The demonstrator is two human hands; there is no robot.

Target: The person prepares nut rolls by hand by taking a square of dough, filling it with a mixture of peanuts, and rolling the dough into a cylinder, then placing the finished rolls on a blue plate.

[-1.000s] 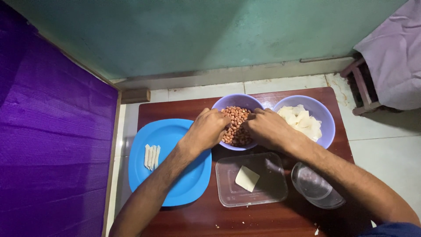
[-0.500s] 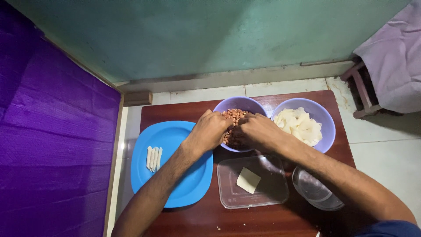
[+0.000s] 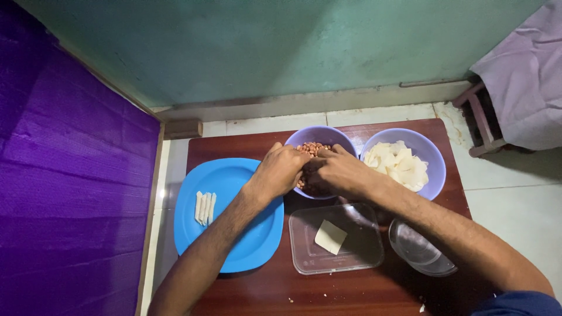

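Note:
Both hands meet over a purple bowl (image 3: 328, 136) of reddish-brown peanuts (image 3: 311, 148). My left hand (image 3: 280, 171) hovers on the bowl's left side with fingers curled down into the nuts. My right hand (image 3: 338, 173) covers the bowl's right half, fingers bent inward towards the left hand. What the fingers hold is hidden. A blue plate (image 3: 241, 240) to the left carries a few pale strips (image 3: 204, 207). Below the bowl a clear rectangular container (image 3: 358, 257) holds one pale square piece (image 3: 330, 236).
A second purple bowl (image 3: 432, 159) of pale flat pieces (image 3: 401, 164) stands at the right. A clear round lid (image 3: 421, 255) lies at the lower right of the small wooden table (image 3: 234, 146). Purple cloth (image 3: 64, 193) hangs left; a green wall (image 3: 281, 47) is behind.
Both hands have drawn closer together over the peanut bowl, covering more of the nuts. The view has shifted slightly; the dishes stay in place.

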